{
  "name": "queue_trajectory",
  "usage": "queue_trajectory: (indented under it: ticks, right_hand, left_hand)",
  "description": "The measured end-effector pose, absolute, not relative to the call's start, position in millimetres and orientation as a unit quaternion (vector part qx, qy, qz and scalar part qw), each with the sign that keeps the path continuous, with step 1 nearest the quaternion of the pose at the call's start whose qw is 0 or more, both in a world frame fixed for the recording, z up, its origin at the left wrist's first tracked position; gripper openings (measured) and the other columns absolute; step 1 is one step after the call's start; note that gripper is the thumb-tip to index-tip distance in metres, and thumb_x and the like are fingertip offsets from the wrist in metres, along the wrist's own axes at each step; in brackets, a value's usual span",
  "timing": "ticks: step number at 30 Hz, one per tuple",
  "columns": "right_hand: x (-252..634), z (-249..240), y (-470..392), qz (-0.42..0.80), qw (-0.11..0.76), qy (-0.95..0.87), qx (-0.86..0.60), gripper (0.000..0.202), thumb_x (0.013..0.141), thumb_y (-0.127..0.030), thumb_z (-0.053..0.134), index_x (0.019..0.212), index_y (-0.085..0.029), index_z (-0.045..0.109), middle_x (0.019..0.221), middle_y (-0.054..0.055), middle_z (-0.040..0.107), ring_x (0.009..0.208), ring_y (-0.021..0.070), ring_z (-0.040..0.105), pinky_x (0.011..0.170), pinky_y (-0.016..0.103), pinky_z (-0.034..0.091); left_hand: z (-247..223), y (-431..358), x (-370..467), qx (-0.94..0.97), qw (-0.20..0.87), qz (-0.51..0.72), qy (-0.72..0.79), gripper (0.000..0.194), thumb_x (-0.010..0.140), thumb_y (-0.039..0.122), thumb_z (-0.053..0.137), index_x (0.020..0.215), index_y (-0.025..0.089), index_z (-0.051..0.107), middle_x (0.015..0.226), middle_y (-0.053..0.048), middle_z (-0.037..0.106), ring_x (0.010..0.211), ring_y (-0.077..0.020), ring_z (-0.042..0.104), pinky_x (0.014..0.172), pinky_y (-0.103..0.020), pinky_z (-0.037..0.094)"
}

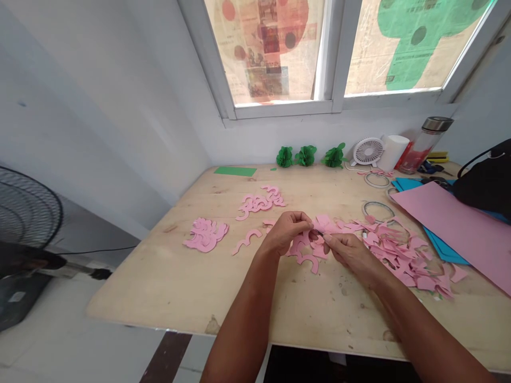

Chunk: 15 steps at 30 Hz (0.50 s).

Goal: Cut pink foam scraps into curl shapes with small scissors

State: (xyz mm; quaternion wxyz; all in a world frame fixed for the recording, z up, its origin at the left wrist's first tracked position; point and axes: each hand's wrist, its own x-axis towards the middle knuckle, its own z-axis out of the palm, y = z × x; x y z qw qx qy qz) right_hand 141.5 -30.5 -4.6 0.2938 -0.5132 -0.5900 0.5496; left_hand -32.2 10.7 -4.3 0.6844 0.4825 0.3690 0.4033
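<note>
My left hand is closed in a pinch on a curvy pink paper cutout, just above the table. Facing it, my right hand grips a small dark tool, whose tip meets the paper; its kind is mostly hidden by my fingers. Under and around both hands lie more pink paper pieces. A wavy pink strip lies left of my left wrist. Farther left is a stack of scalloped pink cutouts, with a loose group of similar cutouts behind. To the right spreads a heap of pink scraps.
Green paper ornaments stand along the wall beside a small white fan and a glass bottle. Pink sheets overlap blue sheets at right, near a black bag. Tape rings and a green strip lie on the wooden table.
</note>
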Motion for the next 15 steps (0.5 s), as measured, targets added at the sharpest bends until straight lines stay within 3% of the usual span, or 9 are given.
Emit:
queue_trajectory:
  ticks: [15]
  right_hand:
    - [140.7,-5.2,-31.3,0.565,0.276,-0.594,-0.501,0.044,0.080,-0.058,0.041,0.064,-0.018,0.053,0.043,-0.008,0.019,0.040,0.0080,0.015,0.042,0.025,0.009]
  left_hand:
    - [-1.9,10.6,-31.5,0.478,0.693,0.391,0.372,0.011,0.060,0.017,0.064,0.060,0.012,0.055,0.052,-0.004,0.061,0.052,-0.0138,0.059,0.056,-0.026,0.045]
